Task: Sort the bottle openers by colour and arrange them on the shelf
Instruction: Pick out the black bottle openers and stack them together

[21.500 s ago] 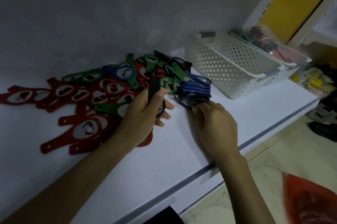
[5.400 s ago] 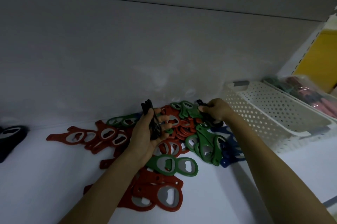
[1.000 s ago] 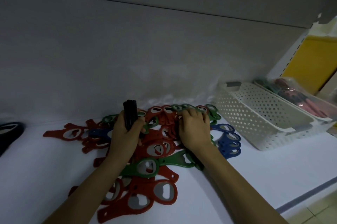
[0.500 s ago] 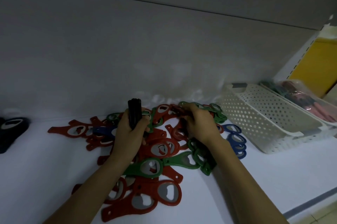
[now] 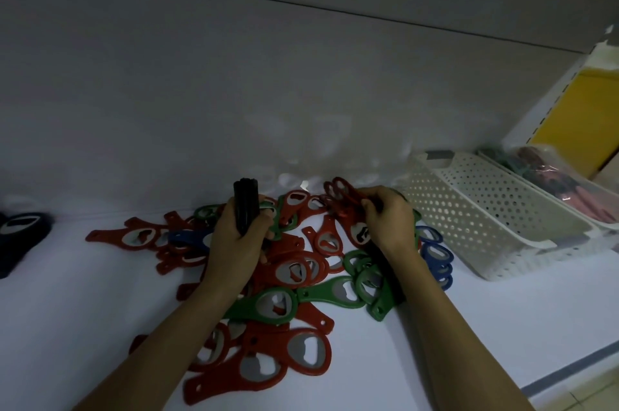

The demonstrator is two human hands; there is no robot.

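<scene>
Bare shelf lay open at lower left and lower right. The opener pile crowded the centre; a white basket blocked the middle right.

Bare forearms (slim), left grip, right grip

- Left hand: fingers curled round a stack of black openers, held upright, back of the hand toward the camera.
- Right hand: fingers and thumb pinch red openers.
- Both bare forearms reach forward from the lower edge; the hands are level, near each other, not touching.
</scene>
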